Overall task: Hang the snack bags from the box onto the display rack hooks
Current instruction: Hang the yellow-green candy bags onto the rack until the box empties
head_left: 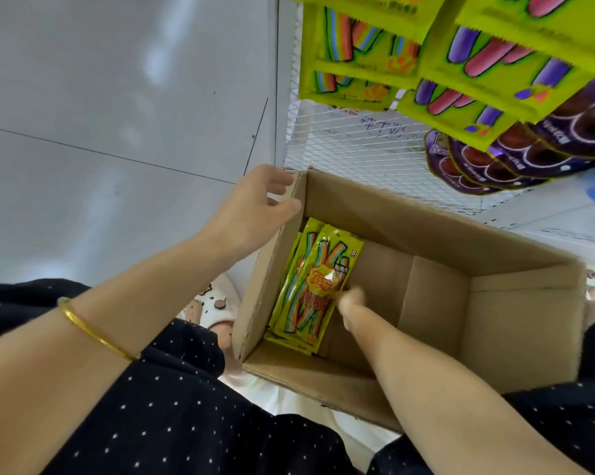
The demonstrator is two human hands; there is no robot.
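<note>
Snack bags (318, 269) lean stacked against the left wall inside the cardboard box (392, 214).

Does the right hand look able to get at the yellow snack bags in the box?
Probably yes. The right hand is inside the open box, right at the snack bags, with nothing over them. Blur hides whether it grips one.

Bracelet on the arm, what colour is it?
Gold. The bracelet shows best in the head view.
</note>
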